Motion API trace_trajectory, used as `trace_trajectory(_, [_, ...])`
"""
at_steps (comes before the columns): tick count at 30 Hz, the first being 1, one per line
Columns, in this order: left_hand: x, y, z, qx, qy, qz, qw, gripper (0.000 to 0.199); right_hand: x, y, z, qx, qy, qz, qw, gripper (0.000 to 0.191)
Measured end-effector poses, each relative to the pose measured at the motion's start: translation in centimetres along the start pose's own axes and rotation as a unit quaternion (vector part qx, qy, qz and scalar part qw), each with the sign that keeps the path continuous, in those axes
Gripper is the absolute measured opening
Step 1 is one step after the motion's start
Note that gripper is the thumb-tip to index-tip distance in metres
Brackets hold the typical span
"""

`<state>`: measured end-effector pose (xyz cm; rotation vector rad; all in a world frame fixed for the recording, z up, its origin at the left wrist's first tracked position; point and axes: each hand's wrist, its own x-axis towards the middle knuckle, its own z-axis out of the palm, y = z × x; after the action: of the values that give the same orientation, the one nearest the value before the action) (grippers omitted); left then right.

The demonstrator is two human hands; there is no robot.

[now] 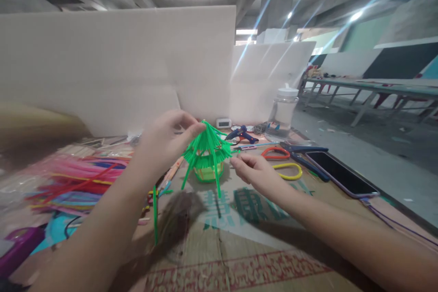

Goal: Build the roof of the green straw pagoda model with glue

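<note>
A green pipe-cleaner model [208,143], shaped like a pointed roof over a rounded green and orange base, hangs above the table in the middle of the view. Its peak is pinched between the thumb and fingers of my left hand [176,134]. Several long green strands droop below the roof's edge. At the model's right side, my right hand [251,169] is closed, fingertips pressed together by the fringe. A short green bit shows just above those fingertips; whether they grip it or a strand is too small to tell.
Bundled coloured pipe cleaners [85,175] lie left. Behind are a blue glue gun [242,134], a small white clock [223,123] and a clear bottle [283,114]. Scissors [275,152], dark-blue pliers [308,159] and a phone [342,173] lie right. White boards [119,68] stand behind.
</note>
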<state>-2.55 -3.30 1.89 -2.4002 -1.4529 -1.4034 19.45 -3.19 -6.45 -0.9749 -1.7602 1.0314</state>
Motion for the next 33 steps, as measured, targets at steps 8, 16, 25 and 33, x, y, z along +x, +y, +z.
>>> trace_trajectory(8, [2.7,-4.7,3.3,-0.074,-0.001,-0.06,0.995,0.046,1.5,2.2,2.0,0.116,-0.025,0.114,0.986,0.052])
trace_trajectory(16, [3.3,-3.8,4.7,-0.04,-0.068,-0.06,0.995,0.044,1.9,1.5,3.1,0.196,-0.044,0.121,0.972,0.048])
trace_trajectory(25, [3.0,-4.3,4.5,-0.041,-0.07,-0.029,0.996,0.039,1.3,0.7,3.9,0.24,-0.06,0.138,0.959,0.041])
trace_trajectory(33, [3.1,-4.9,4.9,-0.03,-0.071,0.005,0.997,0.042,1.7,1.7,4.3,0.199,-0.045,0.145,0.968,0.041])
